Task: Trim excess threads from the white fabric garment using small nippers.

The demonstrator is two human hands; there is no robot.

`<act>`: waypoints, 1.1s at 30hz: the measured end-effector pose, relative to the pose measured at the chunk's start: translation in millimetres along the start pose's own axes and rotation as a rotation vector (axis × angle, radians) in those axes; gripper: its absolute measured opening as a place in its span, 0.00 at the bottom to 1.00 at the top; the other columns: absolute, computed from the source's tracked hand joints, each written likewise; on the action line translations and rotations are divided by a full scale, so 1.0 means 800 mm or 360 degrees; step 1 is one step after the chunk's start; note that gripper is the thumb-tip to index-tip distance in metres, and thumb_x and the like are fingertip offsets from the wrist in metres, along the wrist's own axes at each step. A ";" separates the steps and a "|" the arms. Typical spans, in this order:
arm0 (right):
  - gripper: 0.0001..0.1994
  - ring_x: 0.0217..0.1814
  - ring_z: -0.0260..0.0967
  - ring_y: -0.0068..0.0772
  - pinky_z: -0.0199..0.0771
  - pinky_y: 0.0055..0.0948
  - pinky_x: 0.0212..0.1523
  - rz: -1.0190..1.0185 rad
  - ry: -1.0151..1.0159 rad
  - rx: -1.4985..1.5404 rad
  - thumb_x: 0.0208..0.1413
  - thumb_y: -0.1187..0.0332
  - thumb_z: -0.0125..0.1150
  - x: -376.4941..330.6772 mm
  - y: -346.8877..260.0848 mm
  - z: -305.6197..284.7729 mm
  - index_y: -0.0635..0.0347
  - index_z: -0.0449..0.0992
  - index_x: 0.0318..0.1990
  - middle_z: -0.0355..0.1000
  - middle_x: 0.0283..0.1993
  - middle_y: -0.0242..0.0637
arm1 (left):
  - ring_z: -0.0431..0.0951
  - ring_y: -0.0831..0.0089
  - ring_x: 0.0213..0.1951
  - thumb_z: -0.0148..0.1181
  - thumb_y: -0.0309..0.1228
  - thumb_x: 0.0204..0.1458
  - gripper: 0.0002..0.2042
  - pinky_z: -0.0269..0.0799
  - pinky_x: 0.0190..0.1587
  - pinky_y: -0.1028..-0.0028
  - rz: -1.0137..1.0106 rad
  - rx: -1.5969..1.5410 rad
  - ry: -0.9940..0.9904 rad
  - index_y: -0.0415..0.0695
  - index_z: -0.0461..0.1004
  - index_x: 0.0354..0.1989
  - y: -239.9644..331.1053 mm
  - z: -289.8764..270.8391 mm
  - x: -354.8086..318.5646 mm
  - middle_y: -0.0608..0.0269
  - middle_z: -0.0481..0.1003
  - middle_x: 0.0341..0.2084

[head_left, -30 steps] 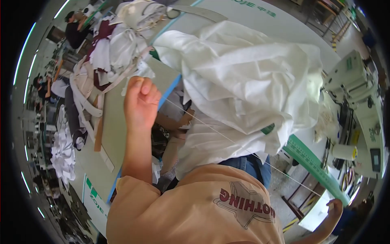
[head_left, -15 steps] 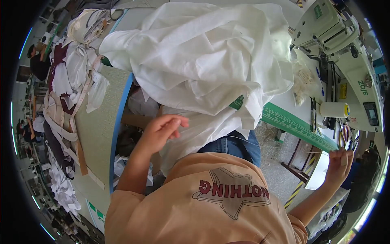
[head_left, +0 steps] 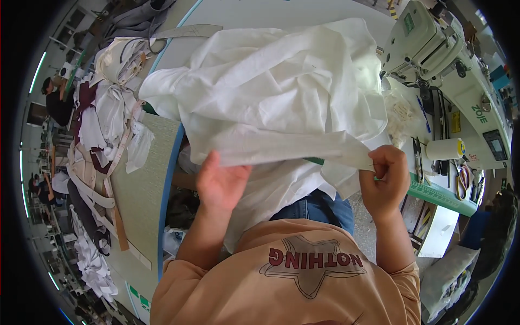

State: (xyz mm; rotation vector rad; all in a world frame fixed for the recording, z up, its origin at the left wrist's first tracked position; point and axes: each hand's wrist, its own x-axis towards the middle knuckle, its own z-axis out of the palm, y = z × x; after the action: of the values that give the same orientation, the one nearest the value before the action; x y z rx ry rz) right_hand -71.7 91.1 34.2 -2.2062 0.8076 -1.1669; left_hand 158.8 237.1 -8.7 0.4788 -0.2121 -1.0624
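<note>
Your two bare hands meet a large, creased sheet of soft white cloth (head_left: 281,81), which lies bunched over the pale work table (head_left: 227,11) and hangs down onto your blue denim trousers (head_left: 311,208). Along its near side, a long flat band of this cloth spans the space between your hands. Your right hand (head_left: 385,181) has its thumb and curled fingers pressed together, clamped on the band's right end. Your left hand (head_left: 222,181), slightly blurred, is at the band's left end, thumb raised by the lower edge; whether its fingers are closed on the cloth cannot be told.

To the right of the cloth stands a cream-white industrial sewing machine (head_left: 433,49). Below its head are a clear plastic bag of pale scraps (head_left: 400,114), a cone of white thread (head_left: 445,149) and a pair of scissors with orange-rimmed handles (head_left: 463,181). A long green ruler-like strip (head_left: 441,195) runs along the near table edge, just beyond your right hand. To the left, a heap of white, beige and maroon fabric pieces (head_left: 111,111) rests on a greenish-grey board with a blue edge (head_left: 146,197).
</note>
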 end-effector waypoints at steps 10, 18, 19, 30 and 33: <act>0.17 0.19 0.54 0.24 0.54 0.23 0.20 -0.0423 0.0166 -0.0162 0.35 0.88 0.56 0.003 -0.024 -0.029 0.63 0.71 0.36 0.58 0.21 0.30 | 0.69 0.62 0.53 0.56 0.30 0.53 0.24 0.67 0.54 0.62 0.0834 0.0942 -0.0270 0.37 0.61 0.58 0.131 0.125 0.168 0.53 0.69 0.50; 0.25 0.18 0.57 0.34 0.58 0.30 0.20 -0.0200 -0.0140 -0.0422 0.30 0.86 0.56 -0.052 0.030 0.010 0.58 0.77 0.42 0.59 0.20 0.34 | 0.69 0.66 0.52 0.63 0.31 0.50 0.30 0.69 0.48 0.72 0.0134 0.1732 0.0403 0.36 0.58 0.60 0.056 0.025 0.227 0.52 0.68 0.51; 0.24 0.17 0.57 0.33 0.58 0.29 0.19 -0.0162 -0.0110 -0.0397 0.30 0.86 0.56 -0.051 0.029 0.010 0.59 0.77 0.41 0.59 0.20 0.34 | 0.68 0.66 0.51 0.63 0.33 0.51 0.31 0.68 0.47 0.74 0.0431 0.1887 0.0470 0.36 0.57 0.60 0.051 0.022 0.204 0.52 0.67 0.51; 0.22 0.17 0.53 0.25 0.54 0.24 0.17 0.0101 -0.0104 0.0028 0.31 0.86 0.55 -0.053 -0.004 0.000 0.60 0.77 0.39 0.60 0.21 0.31 | 0.79 0.70 0.38 0.45 0.41 0.62 0.16 0.74 0.39 0.74 -0.0809 0.0392 0.0296 0.41 0.71 0.42 -0.077 0.046 0.026 0.59 0.77 0.36; 0.21 0.18 0.53 0.23 0.54 0.22 0.18 0.0076 -0.0155 -0.0044 0.33 0.86 0.57 -0.060 -0.004 -0.009 0.60 0.76 0.40 0.61 0.22 0.31 | 0.79 0.70 0.37 0.48 0.38 0.60 0.14 0.76 0.40 0.71 -0.0453 0.0598 0.0212 0.39 0.71 0.43 -0.078 0.066 0.031 0.58 0.76 0.36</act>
State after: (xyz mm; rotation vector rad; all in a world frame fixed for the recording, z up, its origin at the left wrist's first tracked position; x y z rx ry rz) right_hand -98.6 126.2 14.0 -2.2347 0.8357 -1.0226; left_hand 101.1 176.3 6.3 0.9367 -0.2307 -1.2683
